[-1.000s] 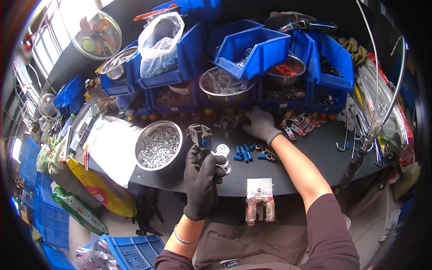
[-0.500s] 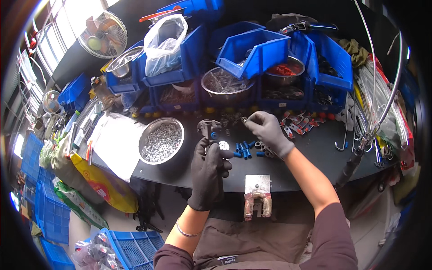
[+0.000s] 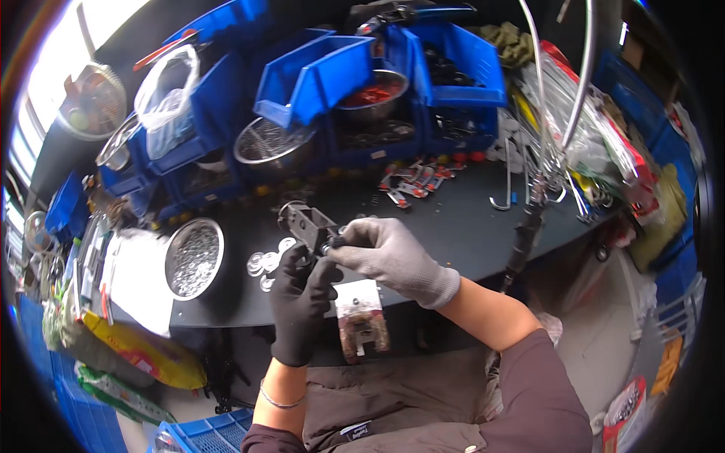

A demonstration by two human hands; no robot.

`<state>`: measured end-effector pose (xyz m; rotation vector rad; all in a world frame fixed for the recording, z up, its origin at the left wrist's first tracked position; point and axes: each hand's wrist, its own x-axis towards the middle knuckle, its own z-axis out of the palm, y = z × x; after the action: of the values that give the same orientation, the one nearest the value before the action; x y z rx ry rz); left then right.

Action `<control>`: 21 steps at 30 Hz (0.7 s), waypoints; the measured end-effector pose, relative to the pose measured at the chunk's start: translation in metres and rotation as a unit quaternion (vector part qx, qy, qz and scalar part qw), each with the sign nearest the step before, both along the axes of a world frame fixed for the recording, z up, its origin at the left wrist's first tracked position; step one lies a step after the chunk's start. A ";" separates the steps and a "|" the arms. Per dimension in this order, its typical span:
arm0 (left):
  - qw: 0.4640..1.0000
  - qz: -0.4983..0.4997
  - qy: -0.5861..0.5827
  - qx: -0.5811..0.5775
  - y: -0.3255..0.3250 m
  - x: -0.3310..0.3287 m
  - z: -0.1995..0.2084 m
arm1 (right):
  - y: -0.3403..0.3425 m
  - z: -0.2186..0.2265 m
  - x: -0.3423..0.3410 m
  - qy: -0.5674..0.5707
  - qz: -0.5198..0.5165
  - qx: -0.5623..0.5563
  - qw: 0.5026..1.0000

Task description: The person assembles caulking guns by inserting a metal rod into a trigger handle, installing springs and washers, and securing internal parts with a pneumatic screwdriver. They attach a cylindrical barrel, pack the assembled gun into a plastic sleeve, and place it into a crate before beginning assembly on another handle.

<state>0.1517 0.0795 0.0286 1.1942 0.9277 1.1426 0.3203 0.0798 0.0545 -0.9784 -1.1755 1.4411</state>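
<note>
My left hand [image 3: 298,302], in a black glove, is closed round the lower end of a dark metal bracket-like part [image 3: 308,225] with a round end, held tilted above the table edge. In a light grey glove, my right hand [image 3: 400,260] meets it from the right. Its fingertips are pinched against the part's near end, where a small dark piece shows; what the fingers hold is mostly hidden. Several shiny round washers [image 3: 264,263] lie on the table just left of the part. Below the hands, a worn metal fixture [image 3: 359,303] with a forked front sticks out from the table edge.
A steel bowl [image 3: 172,266] of small metal pieces stands to the left. Blue bins [image 3: 461,94] line the back, with a wire-filled bowl [image 3: 240,155] among them. Small red-and-silver parts [image 3: 414,181] lie behind my right hand. A flexible metal hose [image 3: 580,83] rises at the right.
My right hand has come from the springs at the back of the table to the bracket-like part in my left hand. The view has swung right, shifting the scene leftward.
</note>
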 end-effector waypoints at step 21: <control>1.000 -0.024 -0.008 -0.009 0.019 -0.003 0.002 | 0.095 -0.083 0.153 -0.797 -0.044 0.270 0.538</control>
<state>0.1486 0.0984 0.0308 1.1843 0.8907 1.1011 0.4730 0.1752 -0.0284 -1.8004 -2.4894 -0.4807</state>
